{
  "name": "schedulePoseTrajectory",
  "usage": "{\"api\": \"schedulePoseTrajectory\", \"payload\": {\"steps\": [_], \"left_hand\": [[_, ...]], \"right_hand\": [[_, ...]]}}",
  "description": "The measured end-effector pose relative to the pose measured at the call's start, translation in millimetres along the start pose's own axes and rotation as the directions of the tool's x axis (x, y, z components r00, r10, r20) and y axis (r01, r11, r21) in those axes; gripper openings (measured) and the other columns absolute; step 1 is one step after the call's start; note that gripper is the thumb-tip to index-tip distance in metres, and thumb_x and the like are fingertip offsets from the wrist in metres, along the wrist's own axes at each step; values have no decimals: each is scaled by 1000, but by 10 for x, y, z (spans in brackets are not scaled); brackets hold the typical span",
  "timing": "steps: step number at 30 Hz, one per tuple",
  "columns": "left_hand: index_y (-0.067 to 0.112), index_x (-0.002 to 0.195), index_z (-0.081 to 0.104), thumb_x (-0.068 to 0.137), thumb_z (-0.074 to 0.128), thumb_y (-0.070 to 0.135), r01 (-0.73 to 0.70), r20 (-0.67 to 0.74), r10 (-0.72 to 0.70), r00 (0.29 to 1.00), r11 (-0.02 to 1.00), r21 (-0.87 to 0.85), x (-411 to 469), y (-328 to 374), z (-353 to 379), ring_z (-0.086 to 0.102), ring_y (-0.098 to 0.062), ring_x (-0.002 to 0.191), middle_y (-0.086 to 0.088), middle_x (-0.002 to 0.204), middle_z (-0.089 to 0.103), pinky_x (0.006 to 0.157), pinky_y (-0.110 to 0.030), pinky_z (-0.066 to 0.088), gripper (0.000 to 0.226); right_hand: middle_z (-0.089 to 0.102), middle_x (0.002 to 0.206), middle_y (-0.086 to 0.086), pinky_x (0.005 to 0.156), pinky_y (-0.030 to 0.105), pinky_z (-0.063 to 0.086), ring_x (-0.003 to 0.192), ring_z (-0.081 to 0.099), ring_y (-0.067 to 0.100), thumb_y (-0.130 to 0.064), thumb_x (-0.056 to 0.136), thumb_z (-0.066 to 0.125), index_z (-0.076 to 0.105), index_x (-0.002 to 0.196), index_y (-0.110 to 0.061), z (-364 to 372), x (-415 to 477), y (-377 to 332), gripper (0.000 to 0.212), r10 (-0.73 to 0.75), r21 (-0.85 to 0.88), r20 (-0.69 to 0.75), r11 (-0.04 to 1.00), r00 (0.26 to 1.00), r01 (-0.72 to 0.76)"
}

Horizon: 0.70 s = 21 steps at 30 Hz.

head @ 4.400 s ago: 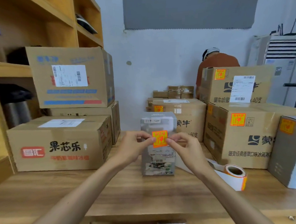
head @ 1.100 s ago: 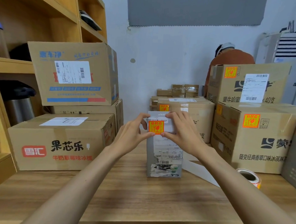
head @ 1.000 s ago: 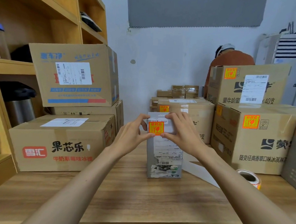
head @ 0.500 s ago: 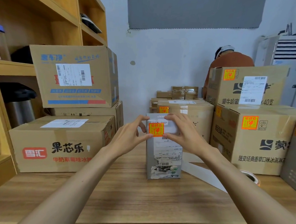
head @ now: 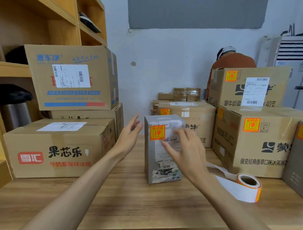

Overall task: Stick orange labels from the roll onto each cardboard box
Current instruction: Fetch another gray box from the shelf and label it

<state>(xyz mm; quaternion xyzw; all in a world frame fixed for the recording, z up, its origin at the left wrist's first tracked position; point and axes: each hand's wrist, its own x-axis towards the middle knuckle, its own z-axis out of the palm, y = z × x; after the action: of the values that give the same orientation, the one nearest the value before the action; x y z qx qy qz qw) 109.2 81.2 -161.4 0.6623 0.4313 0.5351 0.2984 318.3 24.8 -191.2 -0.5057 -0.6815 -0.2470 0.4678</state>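
Observation:
A small grey box [head: 151, 163] stands upright in the middle of the wooden table [head: 127, 203], with an orange label [head: 157, 132] stuck near the top of its front face. My left hand [head: 129, 133] hovers just left of the box with fingers straight, holding nothing. My right hand [head: 184, 150] is spread in front of the box's right half, blurred, also holding nothing. The label roll [head: 248, 185] lies on the table to the right, a strip of white backing paper trailing from it towards the box.
Three cardboard boxes [head: 57, 146] without orange labels are stacked at the left, by a wooden shelf [head: 48, 8]. Labelled boxes [head: 253, 140] stand behind and to the right. A grey box [head: 298, 158] sits at the right edge. A person in an orange top [head: 233, 61] stands behind.
Both hands have let go of the orange label and drawn back from the grey box. The label stays stuck on the box front.

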Motion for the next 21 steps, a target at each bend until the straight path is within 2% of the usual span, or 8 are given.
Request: {"api": "schedulePoseTrajectory", "payload": {"steps": [4,6,8,11,13,14,17,21], "left_hand": [[30,159,29,106,49,34,100,79,-94,992,992,-82,-10,-15,51,46,-17,139,-1,150,51,120,-49,33,57],[23,157,34,103,58,29,59,35,-57,998,997,-47,-45,-28,37,54,-13,127,3,137,59,116,-46,39,60],[20,154,41,99,65,24,9,-4,-9,1000,999,-33,-87,-16,11,60,-8,109,2,121,65,107,-40,48,61],[42,132,57,95,69,17,-84,9,84,996,996,-25,-168,9,1,62,-11,93,-6,108,65,86,-39,57,46],[56,112,59,93,72,16,-136,5,136,991,991,6,-204,13,6,60,-15,88,-4,100,59,80,-45,59,46],[58,111,58,92,74,17,-152,-1,152,988,988,30,-220,10,12,59,-16,85,-3,97,56,75,-45,60,47],[44,134,55,89,78,20,-185,-36,188,981,979,87,-273,-46,50,58,-13,77,-1,96,53,61,-32,57,57],[33,145,52,89,78,22,-222,-78,237,968,961,162,-310,-144,85,58,-11,75,5,96,53,62,-29,52,64]], "right_hand": [[58,127,-2,80,31,50,103,58,16,-67,90,46,57,126,-21,96,-125,-172,60,104,12,133,994,986,-107],[52,138,-3,90,34,50,118,56,17,-74,87,38,51,135,-24,103,-118,-186,71,164,34,198,984,966,-174],[52,135,-7,88,34,49,120,54,15,-73,88,42,50,133,-27,90,-97,-165,65,199,98,247,969,949,-228],[57,118,-14,75,32,46,105,58,10,-66,90,53,52,120,-32,49,-51,-122,45,223,204,278,937,935,-284],[59,117,-13,77,33,48,103,59,10,-61,90,57,51,124,-34,41,-15,-109,44,244,261,323,906,914,-334],[61,117,-12,80,35,50,102,61,11,-58,90,59,51,126,-33,46,5,-99,44,253,288,338,889,907,-355],[67,115,-12,85,41,53,97,65,9,-50,91,64,52,133,-34,57,65,-39,46,269,368,378,834,886,-411],[69,117,-14,87,40,56,94,66,2,-46,93,64,50,139,-33,111,89,41,50,237,470,457,754,858,-459]]}}
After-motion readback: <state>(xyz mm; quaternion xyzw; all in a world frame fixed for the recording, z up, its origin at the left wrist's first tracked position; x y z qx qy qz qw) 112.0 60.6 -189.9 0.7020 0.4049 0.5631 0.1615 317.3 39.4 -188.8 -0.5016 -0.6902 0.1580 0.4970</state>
